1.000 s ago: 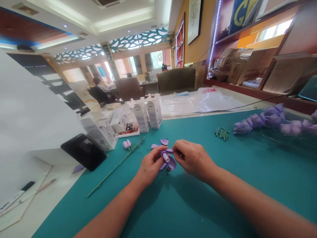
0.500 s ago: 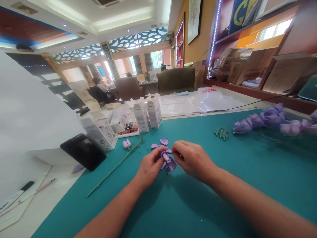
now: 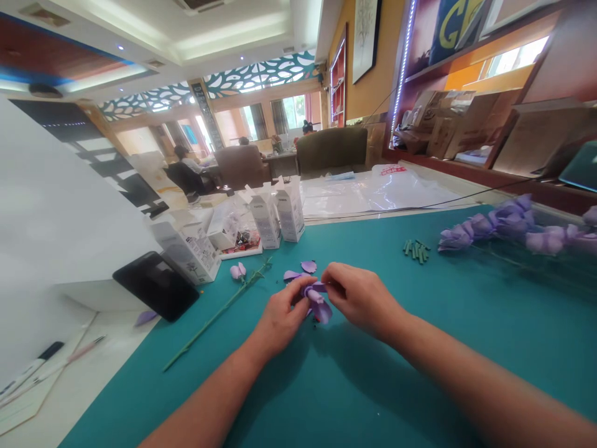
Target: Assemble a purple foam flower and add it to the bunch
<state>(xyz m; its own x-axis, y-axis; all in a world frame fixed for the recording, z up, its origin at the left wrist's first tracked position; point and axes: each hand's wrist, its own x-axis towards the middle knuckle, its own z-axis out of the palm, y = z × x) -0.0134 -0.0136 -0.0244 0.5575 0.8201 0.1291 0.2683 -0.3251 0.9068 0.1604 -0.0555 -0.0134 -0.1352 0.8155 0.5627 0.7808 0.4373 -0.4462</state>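
Two bare forearms reach in from the bottom edge over a teal mat point(image 3: 420, 348). The left hand point(image 3: 280, 320) and right hand point(image 3: 361, 298) meet near the middle of the mat, fingertips pinched together on a small purple paper flower point(image 3: 318, 300) held just above the surface. Both hands are closed narrowly around it, the left from below and the right from the side.

The flower looks very light, thin and soft, likely to crease or tear if squeezed. It is probably best held by its firmer centre, not by the loose petal edges.

Just beyond the hands, two loose purple petals point(image 3: 302, 270) lie on the mat. To the left lies a long green stem point(image 3: 219, 314) with a small purple bud point(image 3: 237, 271) beside its far end. Further right sits a small pile of short green sticks point(image 3: 416, 249), and along the right edge, a row of finished purple flowers point(image 3: 504, 227).

At the left, off the mat, a black phone point(image 3: 156, 286) rests near white cartons point(image 3: 275, 214). Beyond them lie clear plastic sheets point(image 3: 373, 190). In the far background stand padded chairs point(image 3: 332, 149), and people are seated at desks.
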